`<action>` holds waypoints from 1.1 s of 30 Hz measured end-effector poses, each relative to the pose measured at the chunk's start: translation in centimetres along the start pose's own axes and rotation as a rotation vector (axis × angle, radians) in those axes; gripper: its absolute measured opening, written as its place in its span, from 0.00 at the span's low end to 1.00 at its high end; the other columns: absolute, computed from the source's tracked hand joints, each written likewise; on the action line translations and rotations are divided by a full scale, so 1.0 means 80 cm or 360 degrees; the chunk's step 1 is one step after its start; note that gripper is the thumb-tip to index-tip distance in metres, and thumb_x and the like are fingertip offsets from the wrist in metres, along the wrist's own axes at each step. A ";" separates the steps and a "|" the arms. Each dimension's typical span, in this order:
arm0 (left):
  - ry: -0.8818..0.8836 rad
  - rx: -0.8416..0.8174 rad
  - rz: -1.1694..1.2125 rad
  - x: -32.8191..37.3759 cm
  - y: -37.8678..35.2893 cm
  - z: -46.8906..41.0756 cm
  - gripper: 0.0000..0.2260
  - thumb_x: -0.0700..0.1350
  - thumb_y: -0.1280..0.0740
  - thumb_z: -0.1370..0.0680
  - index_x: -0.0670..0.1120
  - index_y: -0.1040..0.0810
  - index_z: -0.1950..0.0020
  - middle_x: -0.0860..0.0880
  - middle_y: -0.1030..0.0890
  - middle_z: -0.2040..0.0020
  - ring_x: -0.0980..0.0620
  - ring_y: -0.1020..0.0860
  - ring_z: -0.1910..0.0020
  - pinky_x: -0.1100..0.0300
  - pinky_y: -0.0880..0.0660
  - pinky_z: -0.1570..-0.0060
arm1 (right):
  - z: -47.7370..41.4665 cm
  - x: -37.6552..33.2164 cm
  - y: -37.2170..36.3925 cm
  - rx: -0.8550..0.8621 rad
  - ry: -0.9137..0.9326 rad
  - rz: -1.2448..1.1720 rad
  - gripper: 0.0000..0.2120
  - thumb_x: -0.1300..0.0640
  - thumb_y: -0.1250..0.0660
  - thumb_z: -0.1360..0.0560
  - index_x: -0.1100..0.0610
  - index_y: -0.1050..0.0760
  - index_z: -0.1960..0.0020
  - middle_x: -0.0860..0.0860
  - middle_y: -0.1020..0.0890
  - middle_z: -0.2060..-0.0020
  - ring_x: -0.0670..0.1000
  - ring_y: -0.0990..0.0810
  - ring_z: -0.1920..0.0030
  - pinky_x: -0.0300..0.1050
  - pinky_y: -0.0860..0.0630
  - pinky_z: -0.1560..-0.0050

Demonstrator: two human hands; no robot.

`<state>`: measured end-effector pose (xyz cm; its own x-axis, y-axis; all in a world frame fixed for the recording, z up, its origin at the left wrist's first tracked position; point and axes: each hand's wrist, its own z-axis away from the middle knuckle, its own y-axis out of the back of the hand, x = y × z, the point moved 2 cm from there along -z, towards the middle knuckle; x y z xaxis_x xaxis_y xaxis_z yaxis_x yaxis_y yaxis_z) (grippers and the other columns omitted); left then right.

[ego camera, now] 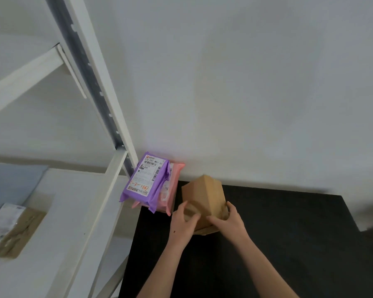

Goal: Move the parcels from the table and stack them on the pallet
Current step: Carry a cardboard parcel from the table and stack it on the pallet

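Both hands, left hand (182,225) and right hand (230,222), clasp the brown cardboard box (204,194) on the black pallet surface (278,244), just right of the purple parcel (143,178), apparently atop a pink parcel (177,168).

A single wide-angle view is taken from head height and is angled forward and down. A white wall (256,82) fills the far upper part. A dark surface (278,244) lies close below, and a white shelf frame (91,87) stands at the left. Both forearms enter from the near bottom edge. Straight lines are bowed by the lens.
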<state>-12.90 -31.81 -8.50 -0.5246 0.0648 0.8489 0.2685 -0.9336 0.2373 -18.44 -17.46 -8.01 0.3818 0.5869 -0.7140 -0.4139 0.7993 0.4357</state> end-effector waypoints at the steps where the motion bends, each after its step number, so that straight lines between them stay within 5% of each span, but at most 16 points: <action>1: 0.0031 -0.0022 0.0044 0.000 0.002 -0.001 0.29 0.49 0.31 0.25 0.52 0.40 0.27 0.51 0.34 0.34 0.52 0.32 0.36 0.55 0.32 0.37 | 0.005 0.000 0.004 0.0027 0.0001 -0.0063 0.48 0.47 0.24 0.33 0.51 0.48 0.23 0.53 0.36 0.29 0.54 0.32 0.32 0.52 0.28 0.37; 7: 0.0199 -0.0254 0.0138 -0.007 -0.014 0.018 0.34 0.52 0.31 0.26 0.51 0.44 0.24 0.47 0.29 0.33 0.47 0.30 0.34 0.45 0.33 0.33 | 0.058 0.023 0.038 0.0219 -0.0008 -0.0221 0.47 0.47 0.23 0.33 0.49 0.47 0.23 0.50 0.35 0.29 0.52 0.33 0.31 0.55 0.31 0.33; 12: 0.0034 -0.0621 0.0073 0.014 -0.065 0.060 0.40 0.59 0.28 0.31 0.52 0.43 0.25 0.50 0.31 0.31 0.58 0.28 0.43 0.58 0.29 0.40 | 0.111 0.044 0.057 0.0533 0.0061 0.0017 0.52 0.46 0.22 0.35 0.50 0.50 0.22 0.48 0.39 0.30 0.47 0.33 0.34 0.47 0.29 0.35; 16: 0.0069 -0.0741 0.0146 0.025 -0.120 0.101 0.59 0.72 0.27 0.49 0.55 0.48 0.24 0.50 0.34 0.29 0.49 0.32 0.32 0.47 0.33 0.32 | 0.143 0.059 0.073 0.0657 0.0222 0.0140 0.46 0.46 0.24 0.33 0.49 0.47 0.24 0.43 0.40 0.34 0.40 0.34 0.43 0.36 0.29 0.42; 20: 0.0024 -0.0704 0.0295 0.040 -0.145 0.119 0.57 0.71 0.26 0.51 0.54 0.42 0.27 0.50 0.30 0.33 0.49 0.29 0.36 0.45 0.31 0.34 | 0.170 0.079 0.120 0.0692 0.0403 0.0099 0.35 0.48 0.27 0.29 0.46 0.39 0.27 0.39 0.36 0.38 0.41 0.30 0.42 0.29 0.29 0.49; 25: -0.0046 -0.0610 0.0325 0.067 -0.184 0.148 0.51 0.62 0.22 0.46 0.52 0.42 0.29 0.49 0.30 0.34 0.48 0.29 0.36 0.45 0.29 0.36 | 0.200 0.113 0.173 0.0603 0.0673 -0.0167 0.23 0.57 0.30 0.27 0.39 0.27 0.36 0.33 0.34 0.38 0.39 0.38 0.30 0.49 0.35 0.27; 28: -0.0111 -0.0501 0.0267 0.071 -0.223 0.171 0.45 0.53 0.22 0.37 0.49 0.44 0.28 0.48 0.31 0.35 0.47 0.30 0.35 0.49 0.29 0.36 | 0.216 0.136 0.203 0.0511 0.0755 -0.0175 0.25 0.52 0.32 0.29 0.33 0.28 0.36 0.32 0.38 0.33 0.44 0.43 0.26 0.56 0.38 0.26; 33: -0.0070 -0.0473 0.0261 0.069 -0.304 0.223 0.43 0.51 0.23 0.35 0.48 0.45 0.28 0.52 0.32 0.43 0.51 0.30 0.42 0.53 0.27 0.40 | 0.246 0.199 0.271 0.0513 0.0744 -0.0029 0.24 0.46 0.34 0.30 0.29 0.30 0.37 0.32 0.44 0.29 0.50 0.49 0.23 0.65 0.42 0.27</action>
<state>-7.91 -2.45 -1.18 -0.4568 -0.0856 0.8854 0.0957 -0.9943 -0.0468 -5.04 11.74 0.87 -0.0502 0.5117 -0.8577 -0.1096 0.8508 0.5139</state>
